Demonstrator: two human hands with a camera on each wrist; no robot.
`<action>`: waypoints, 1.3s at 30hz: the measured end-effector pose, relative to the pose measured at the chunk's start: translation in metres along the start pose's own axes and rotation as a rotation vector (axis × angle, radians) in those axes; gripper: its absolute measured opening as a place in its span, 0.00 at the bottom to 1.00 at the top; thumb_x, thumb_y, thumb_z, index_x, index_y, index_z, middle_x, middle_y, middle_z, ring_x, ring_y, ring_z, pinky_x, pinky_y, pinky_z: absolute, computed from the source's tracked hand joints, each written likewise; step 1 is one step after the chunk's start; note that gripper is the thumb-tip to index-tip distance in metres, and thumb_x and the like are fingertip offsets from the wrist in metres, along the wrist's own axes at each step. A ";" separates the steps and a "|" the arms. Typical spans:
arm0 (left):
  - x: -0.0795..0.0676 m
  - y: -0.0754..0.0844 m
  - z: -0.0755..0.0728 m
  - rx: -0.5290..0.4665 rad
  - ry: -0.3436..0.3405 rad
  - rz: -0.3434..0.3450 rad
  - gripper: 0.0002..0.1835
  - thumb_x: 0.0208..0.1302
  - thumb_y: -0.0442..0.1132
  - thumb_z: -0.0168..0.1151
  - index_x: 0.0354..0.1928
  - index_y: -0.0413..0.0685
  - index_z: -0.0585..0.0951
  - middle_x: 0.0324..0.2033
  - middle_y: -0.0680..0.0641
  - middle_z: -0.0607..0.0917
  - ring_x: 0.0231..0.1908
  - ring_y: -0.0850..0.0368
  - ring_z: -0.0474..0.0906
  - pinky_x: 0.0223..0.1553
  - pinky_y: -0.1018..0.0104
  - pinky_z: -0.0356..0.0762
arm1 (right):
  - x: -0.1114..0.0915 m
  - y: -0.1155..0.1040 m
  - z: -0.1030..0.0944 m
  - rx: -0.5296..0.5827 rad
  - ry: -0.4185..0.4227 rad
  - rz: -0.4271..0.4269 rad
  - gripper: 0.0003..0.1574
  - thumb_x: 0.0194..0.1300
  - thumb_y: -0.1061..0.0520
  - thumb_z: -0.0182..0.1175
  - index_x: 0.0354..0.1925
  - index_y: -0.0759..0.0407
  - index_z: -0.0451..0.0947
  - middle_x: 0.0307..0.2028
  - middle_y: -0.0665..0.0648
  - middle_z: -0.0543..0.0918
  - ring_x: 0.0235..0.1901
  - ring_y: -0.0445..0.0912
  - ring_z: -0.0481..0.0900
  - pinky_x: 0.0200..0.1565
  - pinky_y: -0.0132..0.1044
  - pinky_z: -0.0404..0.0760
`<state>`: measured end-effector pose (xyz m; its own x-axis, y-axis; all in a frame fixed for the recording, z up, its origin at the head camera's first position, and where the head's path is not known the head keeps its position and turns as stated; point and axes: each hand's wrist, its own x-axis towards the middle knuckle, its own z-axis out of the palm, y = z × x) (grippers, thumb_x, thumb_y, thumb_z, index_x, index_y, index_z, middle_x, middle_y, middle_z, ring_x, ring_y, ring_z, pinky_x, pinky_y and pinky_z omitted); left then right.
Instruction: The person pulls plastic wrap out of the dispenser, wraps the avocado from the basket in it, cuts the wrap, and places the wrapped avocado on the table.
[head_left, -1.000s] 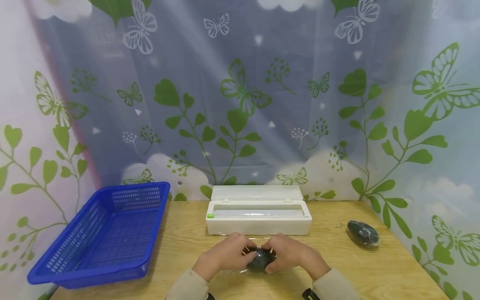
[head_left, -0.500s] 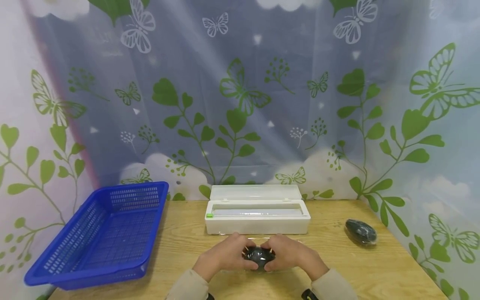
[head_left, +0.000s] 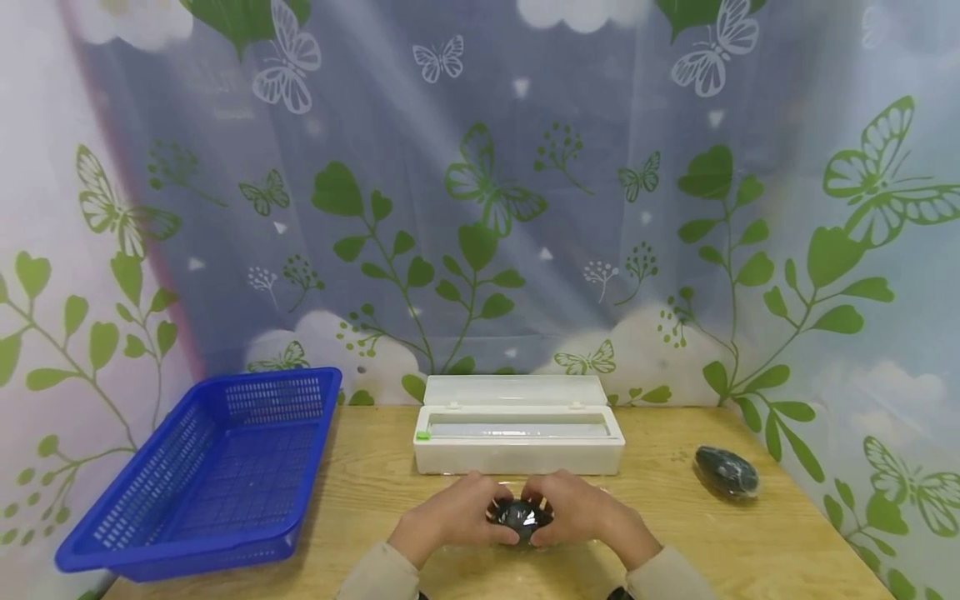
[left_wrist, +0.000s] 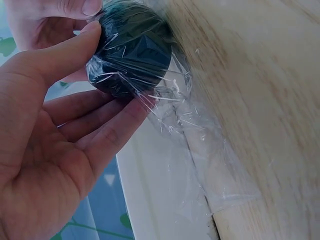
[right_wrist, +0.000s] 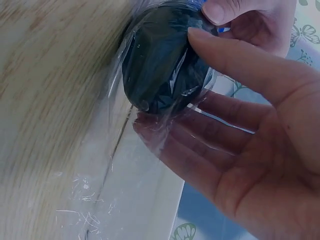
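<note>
A dark green, smooth oval fruit sits between my two hands, with clear cling film drawn over it. From one side my left hand grips it, thumb on the near face and fingers round behind. My right hand holds the opposite side the same way. In the left wrist view the film trails off the fruit in loose folds. Close by in the right wrist view, the thumb presses film against the fruit. Its exact kind is hard to tell under the film.
Just behind the hands stands a white cling film dispenser with its lid raised. A blue plastic basket is on the left. Another dark oval fruit, wrapped in film, lies on the wooden table at right. A patterned curtain hangs behind.
My thumbs have shifted slightly on the fruit, and the film over its front now looks tighter and shinier. Both hands stay in nearly the same place; the head view tilts a little.
</note>
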<state>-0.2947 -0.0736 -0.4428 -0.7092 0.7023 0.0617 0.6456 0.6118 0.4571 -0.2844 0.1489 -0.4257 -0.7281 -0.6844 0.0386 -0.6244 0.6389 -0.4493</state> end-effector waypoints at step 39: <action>0.001 -0.001 0.000 -0.081 0.029 0.000 0.23 0.57 0.44 0.80 0.53 0.45 0.86 0.46 0.52 0.88 0.43 0.69 0.82 0.42 0.79 0.80 | -0.004 0.003 -0.003 0.038 -0.076 0.024 0.19 0.71 0.54 0.66 0.55 0.61 0.80 0.48 0.57 0.87 0.44 0.42 0.84 0.43 0.34 0.83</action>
<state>-0.2959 -0.0738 -0.4434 -0.7176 0.6910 0.0870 0.6218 0.5794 0.5269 -0.2847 0.1549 -0.4244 -0.7182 -0.6947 -0.0402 -0.5949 0.6429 -0.4824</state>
